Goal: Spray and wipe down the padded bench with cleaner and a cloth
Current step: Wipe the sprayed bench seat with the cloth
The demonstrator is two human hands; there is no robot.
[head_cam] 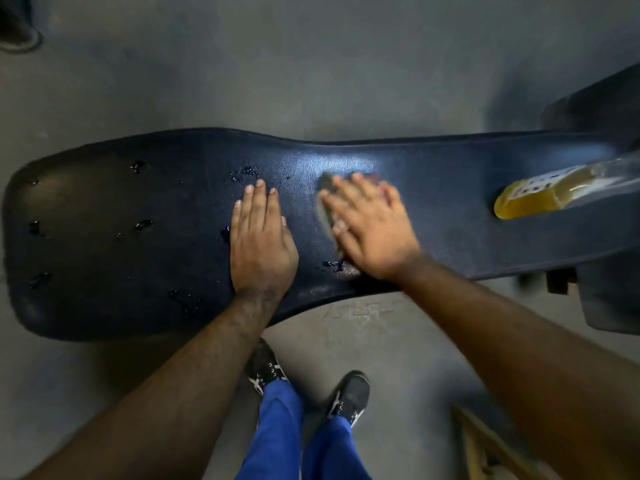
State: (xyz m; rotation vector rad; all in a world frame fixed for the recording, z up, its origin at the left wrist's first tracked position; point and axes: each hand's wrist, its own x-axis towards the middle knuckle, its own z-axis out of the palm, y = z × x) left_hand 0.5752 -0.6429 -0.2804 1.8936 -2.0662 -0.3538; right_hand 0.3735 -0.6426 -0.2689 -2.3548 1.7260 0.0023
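**Wipe underway – narrow middle being done, wide end not yet**

Spraying looks done, judging by the wet spots: droplets and small puddles (244, 173) sit scattered over the wide left part of the padded bench (450, 174), w/ more near the front edge by the right wrist. The cleaner bottle (540, 194), yellow liquid inside, lies on its side on the bench's right end, well apart from both hands. The stretch around the right hand reads as sheened, prob. already passed over – though blur makes that hard to confirm. Left to do, by my read: the whole wide left end, where beads are unwiped, plus the far right end under and around the bottle.

Grip: right hand (369, 225) lies flat, fingers straight and spread, pressing the cloth (325, 206) onto the bench approx. mid-length; only a grey strip of cloth shows at the fingertips and along the hand's left edge, the rest is hidden under the palm. Hand is motion-blurred. Left hand (259, 237) is also flat, fingers straight and together, palm resting on the bench just beside the right – holds nothing, seems to brace.
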